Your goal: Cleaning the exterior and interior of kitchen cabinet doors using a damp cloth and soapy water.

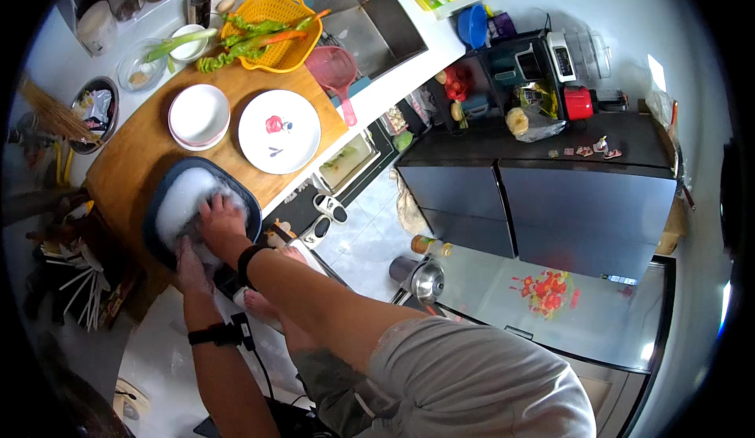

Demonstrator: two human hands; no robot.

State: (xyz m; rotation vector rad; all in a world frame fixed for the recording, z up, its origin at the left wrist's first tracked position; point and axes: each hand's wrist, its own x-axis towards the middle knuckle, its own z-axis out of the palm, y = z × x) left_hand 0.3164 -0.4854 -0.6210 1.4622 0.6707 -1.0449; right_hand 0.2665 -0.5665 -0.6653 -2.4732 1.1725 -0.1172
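Note:
A dark blue plastic basin (255,217) full of white suds (187,196) stands on a wooden board (127,161). Over the suds on its near right side is my right hand (223,220), its fingers spread and partly in foam. My left hand (191,264) reaches over the basin's near rim, its fingertips hidden by suds. Whether either hand holds something under the foam cannot be seen. Beyond the basin are stacked white bowls (199,115) and a white plate (279,132) with a flower print.
Behind the dishes, a yellow colander (277,1) holds green peppers (265,41). A pink strainer (333,69) lies beside a steel sink (365,25). Left of the colander are a glass bowl (140,66) and a small white bowl (189,43). Slippers (330,208) lie on the floor.

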